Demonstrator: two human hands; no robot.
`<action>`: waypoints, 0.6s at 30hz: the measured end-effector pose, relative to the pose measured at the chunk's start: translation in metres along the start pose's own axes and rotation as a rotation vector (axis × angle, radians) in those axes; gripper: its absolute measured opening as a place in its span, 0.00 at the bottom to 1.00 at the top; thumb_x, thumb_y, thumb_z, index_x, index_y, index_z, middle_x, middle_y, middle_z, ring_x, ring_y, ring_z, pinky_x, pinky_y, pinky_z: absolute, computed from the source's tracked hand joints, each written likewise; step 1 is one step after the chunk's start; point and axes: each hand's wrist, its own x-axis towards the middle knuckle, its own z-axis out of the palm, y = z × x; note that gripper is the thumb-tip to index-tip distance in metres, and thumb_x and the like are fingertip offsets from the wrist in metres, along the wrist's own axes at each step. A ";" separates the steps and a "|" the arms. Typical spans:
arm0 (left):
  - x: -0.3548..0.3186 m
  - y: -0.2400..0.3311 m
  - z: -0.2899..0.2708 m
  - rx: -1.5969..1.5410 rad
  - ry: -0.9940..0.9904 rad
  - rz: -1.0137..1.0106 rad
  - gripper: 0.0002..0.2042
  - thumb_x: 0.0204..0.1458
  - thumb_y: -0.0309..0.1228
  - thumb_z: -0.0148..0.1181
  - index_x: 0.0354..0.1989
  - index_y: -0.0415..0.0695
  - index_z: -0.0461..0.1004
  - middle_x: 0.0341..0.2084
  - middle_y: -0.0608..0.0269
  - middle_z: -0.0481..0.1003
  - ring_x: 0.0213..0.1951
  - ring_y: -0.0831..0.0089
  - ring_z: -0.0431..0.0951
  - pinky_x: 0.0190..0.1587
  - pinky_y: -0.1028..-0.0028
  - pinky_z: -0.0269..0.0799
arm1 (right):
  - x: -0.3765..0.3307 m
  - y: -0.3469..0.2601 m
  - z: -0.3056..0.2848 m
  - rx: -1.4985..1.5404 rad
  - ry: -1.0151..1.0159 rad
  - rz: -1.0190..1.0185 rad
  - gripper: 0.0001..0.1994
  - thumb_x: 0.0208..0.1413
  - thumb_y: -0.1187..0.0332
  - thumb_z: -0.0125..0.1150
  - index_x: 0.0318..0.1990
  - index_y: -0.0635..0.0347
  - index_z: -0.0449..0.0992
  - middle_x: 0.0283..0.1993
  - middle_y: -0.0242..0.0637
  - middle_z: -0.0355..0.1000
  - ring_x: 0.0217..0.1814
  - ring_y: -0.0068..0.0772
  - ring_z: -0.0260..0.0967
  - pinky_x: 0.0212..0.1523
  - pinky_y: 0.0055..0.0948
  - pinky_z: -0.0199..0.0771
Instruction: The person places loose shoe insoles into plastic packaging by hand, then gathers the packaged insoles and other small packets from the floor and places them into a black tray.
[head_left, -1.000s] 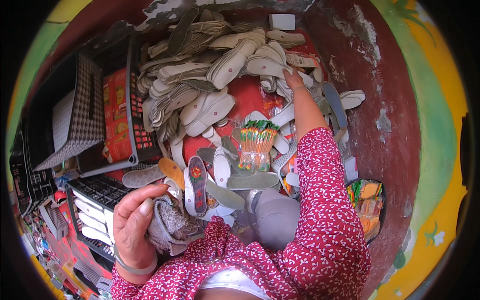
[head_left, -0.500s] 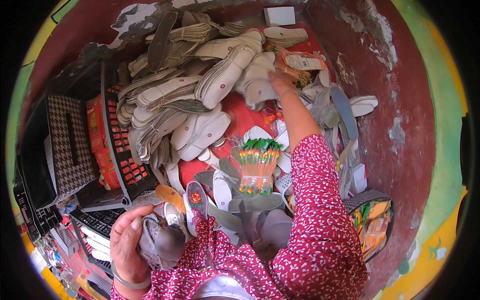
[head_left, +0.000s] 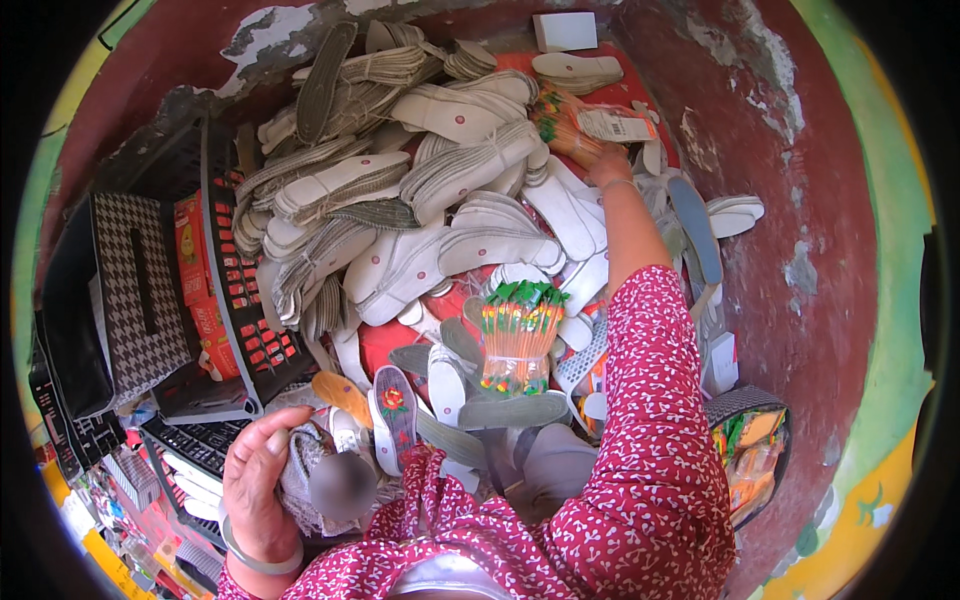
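My right hand (head_left: pixel 609 168) reaches far out to the lower edge of a plastic-wrapped bundle of orange sticks (head_left: pixel 572 130) with a pale label. Its fingers are partly hidden there, so I cannot tell whether they grip it. Just left of that hand lie white fabric insoles (head_left: pixel 566 215), part of a large heap of tied insole stacks (head_left: pixel 468 175). My left hand (head_left: pixel 258 485) is raised at the lower left, fingers stretched out, beside a grey knitted item (head_left: pixel 308 478) that is partly blurred. Nearer me stands another bundle of orange sticks with green tops (head_left: pixel 520 338).
A dark plastic crate (head_left: pixel 225 290) holding red packages stands left, beside a houndstooth-patterned box (head_left: pixel 140 290). Flower-embroidered insoles (head_left: pixel 392 410) lie near my lap. At right is a basket of orange packets (head_left: pixel 748 450), against a peeling red wall (head_left: pixel 800 330). A white box (head_left: pixel 565 32) sits at the back.
My right hand has moved right, away from a white insole stack it was touching, to the orange bundle. More insoles now show over the red cloth. The left hand stays in place.
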 end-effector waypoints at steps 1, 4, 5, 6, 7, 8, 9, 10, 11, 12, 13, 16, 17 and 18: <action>0.002 0.000 0.001 -0.001 -0.001 -0.004 0.14 0.53 0.33 0.50 0.41 0.35 0.71 0.26 0.57 0.73 0.28 0.74 0.73 0.32 0.80 0.69 | -0.003 -0.002 -0.002 0.008 -0.011 0.050 0.22 0.46 0.67 0.58 0.49 0.65 0.66 0.49 0.52 0.67 0.52 0.49 0.65 0.53 0.37 0.65; 0.007 0.002 0.002 0.007 -0.013 -0.002 0.14 0.53 0.33 0.50 0.41 0.35 0.71 0.26 0.57 0.74 0.28 0.74 0.74 0.31 0.80 0.69 | -0.008 -0.007 0.003 -0.078 0.093 0.102 0.20 0.45 0.69 0.59 0.48 0.64 0.67 0.49 0.51 0.67 0.53 0.48 0.65 0.53 0.37 0.65; 0.009 0.002 0.003 -0.002 -0.005 -0.011 0.14 0.53 0.33 0.49 0.41 0.35 0.71 0.26 0.57 0.74 0.27 0.74 0.74 0.31 0.80 0.69 | -0.010 -0.007 0.005 -0.113 0.121 0.096 0.19 0.45 0.69 0.59 0.47 0.63 0.67 0.49 0.50 0.67 0.52 0.48 0.65 0.53 0.38 0.66; 0.010 0.003 0.003 -0.010 0.004 -0.019 0.14 0.53 0.33 0.49 0.41 0.35 0.71 0.26 0.57 0.74 0.27 0.74 0.74 0.31 0.80 0.69 | -0.011 -0.005 0.005 -0.121 0.093 0.072 0.18 0.46 0.69 0.57 0.46 0.63 0.68 0.49 0.49 0.68 0.52 0.47 0.66 0.52 0.38 0.66; 0.011 0.002 0.004 -0.021 0.014 -0.028 0.14 0.53 0.33 0.49 0.41 0.35 0.71 0.26 0.57 0.73 0.27 0.74 0.74 0.31 0.80 0.69 | -0.013 -0.007 0.003 -0.131 0.067 0.046 0.16 0.47 0.70 0.56 0.45 0.63 0.68 0.49 0.49 0.68 0.52 0.47 0.66 0.52 0.38 0.67; 0.011 0.002 0.003 -0.017 0.017 -0.021 0.14 0.53 0.33 0.49 0.41 0.35 0.71 0.26 0.57 0.73 0.27 0.74 0.74 0.30 0.80 0.69 | -0.015 -0.010 0.001 -0.156 0.038 0.045 0.15 0.49 0.70 0.53 0.45 0.63 0.68 0.48 0.48 0.69 0.52 0.46 0.66 0.50 0.38 0.68; 0.011 0.001 0.002 -0.013 0.020 -0.014 0.14 0.53 0.33 0.49 0.41 0.35 0.71 0.26 0.57 0.73 0.27 0.74 0.74 0.30 0.80 0.69 | -0.016 -0.015 0.000 -0.181 0.010 0.044 0.14 0.50 0.70 0.51 0.45 0.63 0.68 0.47 0.48 0.69 0.52 0.45 0.66 0.49 0.38 0.69; 0.010 0.000 0.002 -0.011 0.022 -0.006 0.14 0.53 0.33 0.49 0.41 0.35 0.71 0.26 0.57 0.73 0.27 0.74 0.74 0.30 0.80 0.69 | -0.017 -0.017 -0.001 -0.207 -0.017 0.042 0.14 0.51 0.70 0.49 0.45 0.63 0.68 0.46 0.48 0.70 0.52 0.45 0.66 0.47 0.37 0.71; 0.010 0.001 0.003 -0.006 0.030 -0.004 0.14 0.53 0.33 0.49 0.41 0.35 0.70 0.26 0.57 0.73 0.27 0.74 0.73 0.30 0.80 0.69 | -0.020 -0.016 -0.001 -0.257 0.035 -0.004 0.12 0.52 0.70 0.47 0.43 0.63 0.69 0.45 0.48 0.70 0.51 0.45 0.67 0.46 0.37 0.71; 0.009 0.002 0.004 -0.001 0.038 -0.001 0.14 0.53 0.33 0.49 0.41 0.35 0.70 0.26 0.57 0.73 0.27 0.74 0.73 0.30 0.80 0.69 | -0.023 -0.016 -0.001 -0.308 0.087 -0.052 0.11 0.53 0.70 0.45 0.42 0.63 0.70 0.44 0.48 0.71 0.50 0.45 0.67 0.44 0.37 0.72; 0.008 0.003 0.005 0.007 0.045 0.002 0.14 0.53 0.33 0.49 0.41 0.35 0.70 0.26 0.57 0.73 0.26 0.74 0.73 0.30 0.80 0.69 | -0.026 -0.015 -0.001 -0.357 0.139 -0.097 0.11 0.53 0.71 0.44 0.40 0.64 0.71 0.43 0.48 0.71 0.50 0.46 0.68 0.43 0.37 0.73; 0.002 0.006 0.009 0.032 0.039 0.011 0.14 0.53 0.33 0.48 0.41 0.35 0.70 0.26 0.56 0.73 0.26 0.74 0.73 0.30 0.80 0.69 | -0.017 -0.002 -0.020 -0.245 0.208 -0.216 0.11 0.52 0.70 0.45 0.34 0.62 0.75 0.40 0.48 0.72 0.45 0.45 0.70 0.41 0.38 0.73; 0.000 0.007 0.008 0.027 0.021 0.012 0.14 0.53 0.33 0.49 0.41 0.35 0.70 0.26 0.56 0.73 0.26 0.74 0.73 0.30 0.80 0.69 | -0.012 0.002 -0.032 -0.263 0.191 -0.229 0.11 0.52 0.70 0.45 0.32 0.61 0.76 0.39 0.47 0.73 0.44 0.44 0.70 0.41 0.38 0.73; -0.001 0.006 0.006 0.022 0.004 0.012 0.14 0.53 0.34 0.49 0.41 0.35 0.70 0.26 0.56 0.73 0.27 0.74 0.73 0.30 0.81 0.69 | -0.008 0.005 -0.044 -0.281 0.173 -0.243 0.11 0.51 0.69 0.45 0.31 0.60 0.76 0.38 0.46 0.73 0.43 0.44 0.71 0.41 0.38 0.72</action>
